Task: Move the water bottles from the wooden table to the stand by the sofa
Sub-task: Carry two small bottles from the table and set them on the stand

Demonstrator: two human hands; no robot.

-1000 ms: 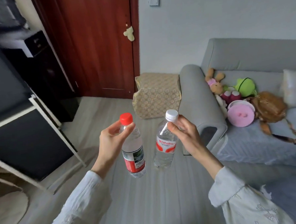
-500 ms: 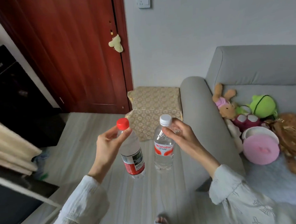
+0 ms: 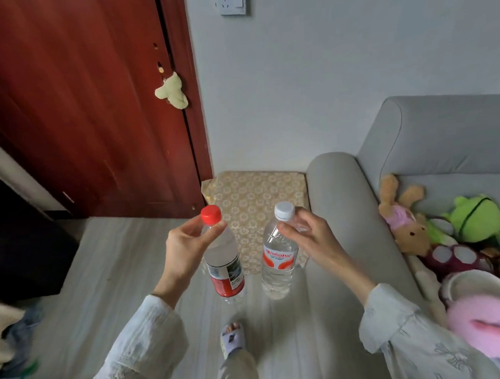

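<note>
Red-capped bottle (image 3: 224, 260) hangs from left hand (image 3: 185, 250), white-capped bottle (image 3: 279, 254) from right hand (image 3: 312, 238).

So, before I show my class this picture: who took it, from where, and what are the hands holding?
There is no machine here. A person wears a camera on the head, looking forward and down, so you see their own arms. The left hand holds a red-capped bottle by its neck; the right hand holds a white-capped bottle the same way. Both bottles hang upright in the air above the floor. Ahead is a stand with a patterned cover, beside the arm of a grey sofa with soft toys on it.
</note>
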